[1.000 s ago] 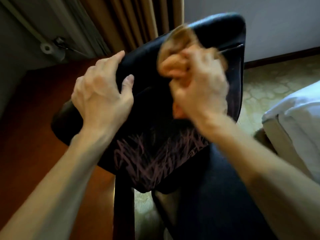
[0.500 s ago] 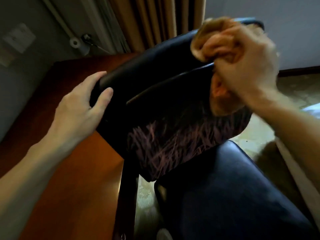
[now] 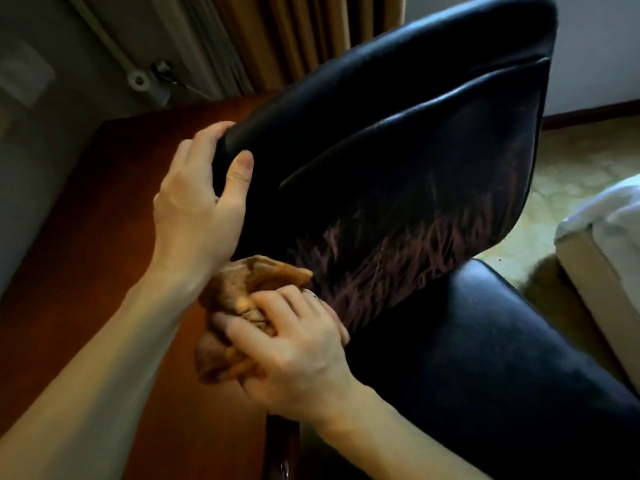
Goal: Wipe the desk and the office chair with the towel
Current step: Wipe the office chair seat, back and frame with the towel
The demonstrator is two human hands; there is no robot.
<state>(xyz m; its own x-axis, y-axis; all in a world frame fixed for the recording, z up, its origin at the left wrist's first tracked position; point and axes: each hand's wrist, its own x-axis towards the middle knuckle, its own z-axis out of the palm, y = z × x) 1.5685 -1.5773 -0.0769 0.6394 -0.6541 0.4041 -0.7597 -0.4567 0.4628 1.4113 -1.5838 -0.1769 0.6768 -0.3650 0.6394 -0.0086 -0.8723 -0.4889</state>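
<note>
Towel (image 3: pixel 239 289), bunched and brown, sits at the lower left edge of the office chair (image 3: pixel 398 150) backrest, held by the right hand (image 3: pixel 294 344), its fingers (image 3: pixel 242 336) curled tightly round it. The left hand (image 3: pixel 201 209) clamps the backrest's side edge, thumb in front. If that grip slackens, a hard wipe could swing the chair (it looks tilted) into the bench (image 3: pixel 86 220) beside it.

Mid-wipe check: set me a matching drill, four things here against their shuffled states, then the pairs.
Things: 1 left hand; 2 right hand; 3 towel; 4 desk.
States: A bunched at the lower corner of the chair back; B reddish-brown, left of the chair back; C grips the chair back's edge; D holds the towel.
Pairs: 1-C; 2-D; 3-A; 4-B.
</note>
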